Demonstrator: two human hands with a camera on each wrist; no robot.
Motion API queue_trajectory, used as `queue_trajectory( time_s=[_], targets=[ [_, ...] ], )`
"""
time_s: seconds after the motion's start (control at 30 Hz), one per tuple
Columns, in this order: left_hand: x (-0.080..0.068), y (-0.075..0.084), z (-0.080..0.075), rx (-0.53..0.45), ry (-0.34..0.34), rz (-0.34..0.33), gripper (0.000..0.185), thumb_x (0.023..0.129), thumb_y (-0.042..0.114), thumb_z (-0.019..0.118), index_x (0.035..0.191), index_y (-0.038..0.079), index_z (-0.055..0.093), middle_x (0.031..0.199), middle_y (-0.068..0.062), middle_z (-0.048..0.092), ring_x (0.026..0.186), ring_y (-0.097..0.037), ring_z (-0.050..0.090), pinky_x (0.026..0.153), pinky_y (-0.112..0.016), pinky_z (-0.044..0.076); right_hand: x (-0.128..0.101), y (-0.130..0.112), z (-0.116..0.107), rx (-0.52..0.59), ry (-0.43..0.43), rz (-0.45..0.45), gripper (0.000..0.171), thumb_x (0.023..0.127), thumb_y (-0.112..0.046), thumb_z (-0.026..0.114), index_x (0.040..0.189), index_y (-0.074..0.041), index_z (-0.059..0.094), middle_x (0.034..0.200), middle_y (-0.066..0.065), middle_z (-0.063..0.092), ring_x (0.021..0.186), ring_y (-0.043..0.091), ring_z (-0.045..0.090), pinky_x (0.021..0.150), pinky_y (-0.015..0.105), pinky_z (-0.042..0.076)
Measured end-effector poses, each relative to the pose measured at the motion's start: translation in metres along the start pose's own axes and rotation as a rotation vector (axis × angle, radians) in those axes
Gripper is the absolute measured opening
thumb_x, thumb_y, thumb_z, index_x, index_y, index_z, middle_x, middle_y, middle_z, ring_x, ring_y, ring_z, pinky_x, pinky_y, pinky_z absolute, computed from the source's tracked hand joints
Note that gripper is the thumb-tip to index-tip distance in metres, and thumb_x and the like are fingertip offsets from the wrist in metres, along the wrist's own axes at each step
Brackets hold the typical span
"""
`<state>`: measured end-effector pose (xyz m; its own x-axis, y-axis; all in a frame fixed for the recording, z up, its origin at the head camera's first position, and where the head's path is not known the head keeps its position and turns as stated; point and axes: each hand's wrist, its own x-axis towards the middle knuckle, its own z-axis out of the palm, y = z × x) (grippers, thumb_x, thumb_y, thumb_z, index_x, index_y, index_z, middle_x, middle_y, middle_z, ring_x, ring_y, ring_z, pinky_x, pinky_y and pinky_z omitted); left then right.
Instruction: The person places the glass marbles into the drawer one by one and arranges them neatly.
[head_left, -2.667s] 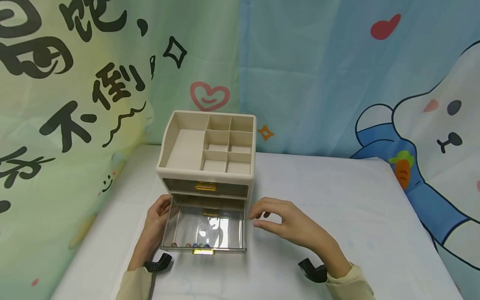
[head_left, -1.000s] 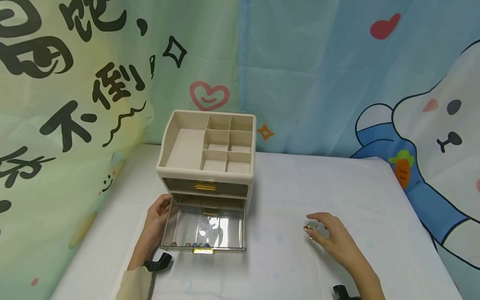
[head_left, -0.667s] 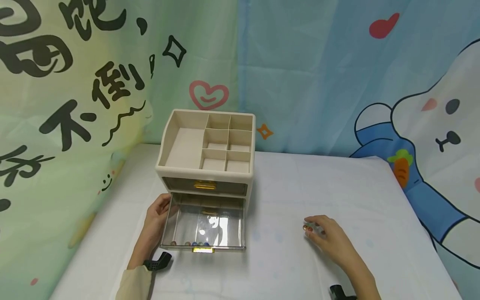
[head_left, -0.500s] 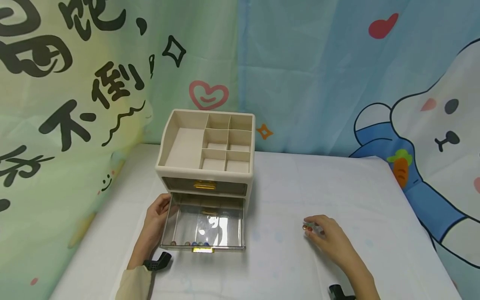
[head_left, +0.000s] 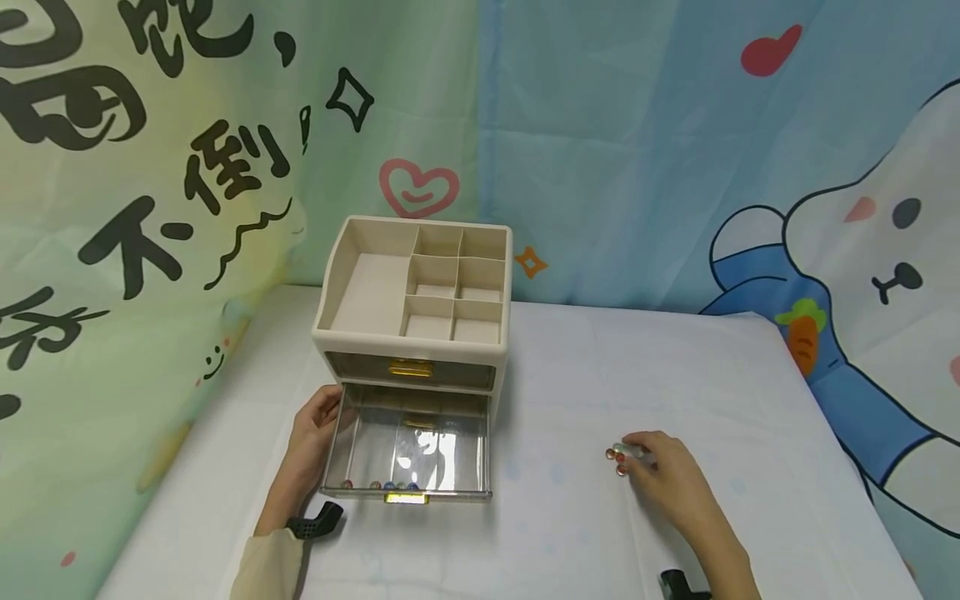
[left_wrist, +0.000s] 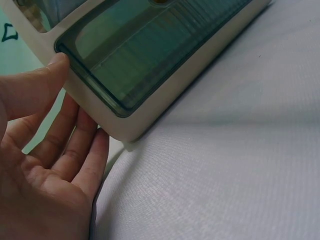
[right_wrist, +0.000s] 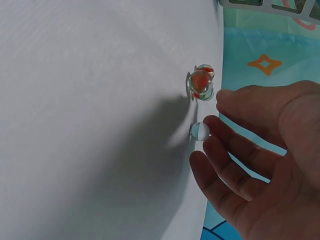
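A cream desktop drawer organizer [head_left: 412, 346] stands on the table, its lower clear drawer [head_left: 408, 497] pulled out. Several glass marbles [head_left: 389, 486] lie along the drawer's front wall. My left hand [head_left: 315, 429] holds the organizer's left side; in the left wrist view its thumb [left_wrist: 57, 62] rests on the front frame, fingers along the side. To the right, my right hand [head_left: 667, 475] is behind a small cluster of orange-patterned marbles [right_wrist: 201, 81] on the tabletop. A clear marble [right_wrist: 200, 131] sits at its fingertips, and the loosely bent fingers pinch nothing.
The organizer's upper drawer [head_left: 411, 369] is closed, and its top has open compartments [head_left: 453, 283]. White cloth [head_left: 720, 375] covers the table. Behind hangs a printed curtain [head_left: 600, 167]. A black wrist device [head_left: 317, 522] sits on each arm.
My right hand went from beside the drawer to the marbles at the right. In the last half second it drew slightly back, uncovering more marbles. My left hand stayed in place.
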<state>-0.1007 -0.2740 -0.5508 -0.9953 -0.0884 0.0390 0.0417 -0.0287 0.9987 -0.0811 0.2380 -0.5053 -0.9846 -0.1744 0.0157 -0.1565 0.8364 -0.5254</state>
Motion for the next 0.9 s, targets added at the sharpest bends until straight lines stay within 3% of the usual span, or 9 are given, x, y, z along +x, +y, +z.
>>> queue_trajectory(
  time_s=[0.33, 0.6, 0.9],
  targets=[
    [-0.0004, -0.001, -0.0005, 0.006, 0.007, -0.001, 0.031, 0.097, -0.003, 0.065, 0.126, 0.01, 0.062, 0.121, 0.016, 0.067, 0.117, 0.002, 0.064, 0.099, -0.013, 0.049, -0.0055, 0.0027, 0.0016, -0.051, 0.063, 0.024, 0.024, 0.089, 0.004, 0.07, 0.113, 0.0, 0.071, 0.112, 0.016, 0.071, 0.099, 0.033, 0.069, 0.083, 0.049, 0.059],
    [0.0012, -0.0009, -0.0012, 0.022, 0.014, -0.003, 0.031, 0.097, -0.004, 0.064, 0.125, 0.009, 0.062, 0.121, 0.017, 0.067, 0.117, 0.003, 0.063, 0.1, -0.012, 0.049, -0.0064, 0.0048, 0.0002, -0.093, 0.014, 0.076, 0.02, 0.09, 0.002, 0.072, 0.11, -0.001, 0.072, 0.103, 0.012, 0.07, 0.091, 0.027, 0.068, 0.078, 0.046, 0.057],
    [0.0003, -0.0006, -0.0015, 0.029, 0.015, -0.001, 0.031, 0.098, -0.004, 0.063, 0.126, 0.008, 0.061, 0.121, 0.017, 0.067, 0.117, 0.003, 0.063, 0.1, -0.013, 0.049, -0.0053, 0.0035, -0.0008, -0.132, -0.027, 0.119, 0.02, 0.091, -0.002, 0.074, 0.111, -0.004, 0.073, 0.104, 0.01, 0.071, 0.09, 0.026, 0.069, 0.075, 0.047, 0.058]
  ],
)
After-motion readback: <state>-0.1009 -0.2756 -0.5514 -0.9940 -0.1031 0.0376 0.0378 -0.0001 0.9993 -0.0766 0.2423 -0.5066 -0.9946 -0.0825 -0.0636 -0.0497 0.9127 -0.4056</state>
